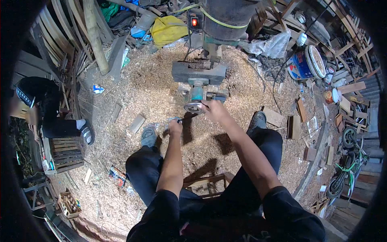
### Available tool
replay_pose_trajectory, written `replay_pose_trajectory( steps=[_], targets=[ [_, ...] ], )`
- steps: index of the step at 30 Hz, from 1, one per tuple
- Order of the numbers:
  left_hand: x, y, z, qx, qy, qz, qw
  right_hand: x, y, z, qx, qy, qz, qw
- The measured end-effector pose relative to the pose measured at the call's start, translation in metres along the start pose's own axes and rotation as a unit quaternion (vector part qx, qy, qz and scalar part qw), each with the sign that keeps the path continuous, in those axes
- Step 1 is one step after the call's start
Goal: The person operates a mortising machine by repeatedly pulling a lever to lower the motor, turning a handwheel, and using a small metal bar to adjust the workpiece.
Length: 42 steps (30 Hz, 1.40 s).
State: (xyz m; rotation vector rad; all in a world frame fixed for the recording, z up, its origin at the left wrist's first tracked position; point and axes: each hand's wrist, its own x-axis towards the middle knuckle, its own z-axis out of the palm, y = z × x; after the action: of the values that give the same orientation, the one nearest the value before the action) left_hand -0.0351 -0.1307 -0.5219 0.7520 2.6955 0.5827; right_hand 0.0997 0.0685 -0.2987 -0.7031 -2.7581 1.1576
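In front of me stands a wood lathe with a dark bed (198, 72) and a teal tailstock (197, 93). A round metal handwheel (194, 107) sits at the tailstock's near end. My right hand (214, 111) is closed at the right side of this handwheel, its fingers on the rim or crank. Lower and to the left, my left hand (175, 126) is closed, with a small dark end of something sticking out by its fingers. What that thing is, I cannot make out.
Wood shavings (141, 92) cover the ground. A red switch (194, 22) glows beside the dark motor housing. A wood block (137, 123) lies left of my foot. Another person (44, 105) sits at the left. Paint bucket (307, 64), wood offcuts and a small bike (346, 171) are on the right.
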Motion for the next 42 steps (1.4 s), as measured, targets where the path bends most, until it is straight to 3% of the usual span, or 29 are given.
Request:
replay_pose_trajectory(
  steps=[4,5,6,8,10,12,14,17,18,19,20,24,26,30,32,33,34,36,39,42],
  targets=[
    [0.006,0.051,-0.063,-0.142,0.048,0.039,0.988,0.006,0.030,0.002,0.012,0.063,-0.009,0.998],
    [0.004,0.075,-0.090,-0.199,0.105,0.073,0.972,0.008,0.034,-0.008,0.031,0.080,-0.009,0.996],
    [0.001,0.101,-0.120,-0.257,0.161,0.106,0.947,0.005,0.027,-0.025,0.058,0.115,0.015,0.992],
    [0.010,0.142,-0.172,-0.280,0.161,0.114,0.939,0.002,0.011,-0.070,0.079,0.187,0.038,0.978],
    [0.022,0.184,-0.220,-0.376,0.180,0.173,0.892,0.005,-0.004,-0.119,0.087,0.255,0.039,0.962],
    [0.027,0.233,-0.274,-0.360,0.267,0.272,0.852,0.022,-0.008,-0.167,0.139,0.312,-0.003,0.940],
    [0.009,0.291,-0.347,-0.258,0.372,0.364,0.814,0.054,0.003,-0.206,0.216,0.352,-0.087,0.907],
    [0.008,0.372,-0.419,-0.298,0.393,0.442,0.749,0.045,-0.073,-0.274,0.304,0.360,-0.056,0.880],
    [0.017,0.393,-0.434,-0.287,0.410,0.472,0.726,0.051,-0.084,-0.290,0.352,0.358,-0.038,0.864],
    [0.037,0.410,-0.438,-0.207,0.456,0.472,0.725,0.063,-0.084,-0.306,0.288,0.381,-0.056,0.877],
    [0.046,0.423,-0.437,-0.209,0.439,0.464,0.741,0.076,-0.082,-0.320,0.218,0.401,-0.072,0.887],
    [0.067,0.432,-0.421,-0.225,0.466,0.463,0.720,0.129,-0.093,-0.363,0.194,0.416,-0.073,0.885],
    [0.070,0.437,-0.420,-0.233,0.459,0.479,0.711,0.138,-0.117,-0.381,0.143,0.466,0.010,0.873],
    [0.074,0.432,-0.424,-0.223,0.453,0.490,0.710,0.190,-0.139,-0.445,0.328,0.385,-0.097,0.857],
    [0.076,0.431,-0.421,-0.223,0.461,0.488,0.707,0.162,-0.189,-0.458,0.395,0.399,-0.108,0.821],
    [0.075,0.431,-0.420,-0.225,0.459,0.481,0.712,0.147,-0.197,-0.466,0.488,0.302,-0.106,0.812],
    [0.075,0.431,-0.420,-0.228,0.456,0.481,0.713,0.136,-0.198,-0.473,0.481,0.178,-0.102,0.853],
    [0.074,0.430,-0.420,-0.234,0.451,0.479,0.716,0.122,-0.199,-0.469,0.491,0.115,-0.100,0.858],
    [0.073,0.428,-0.420,-0.229,0.440,0.479,0.724,0.104,-0.194,-0.456,0.431,0.113,-0.178,0.877],
    [0.069,0.425,-0.418,-0.211,0.432,0.476,0.736,0.093,-0.185,-0.439,0.453,0.102,-0.191,0.865]
  ],
)
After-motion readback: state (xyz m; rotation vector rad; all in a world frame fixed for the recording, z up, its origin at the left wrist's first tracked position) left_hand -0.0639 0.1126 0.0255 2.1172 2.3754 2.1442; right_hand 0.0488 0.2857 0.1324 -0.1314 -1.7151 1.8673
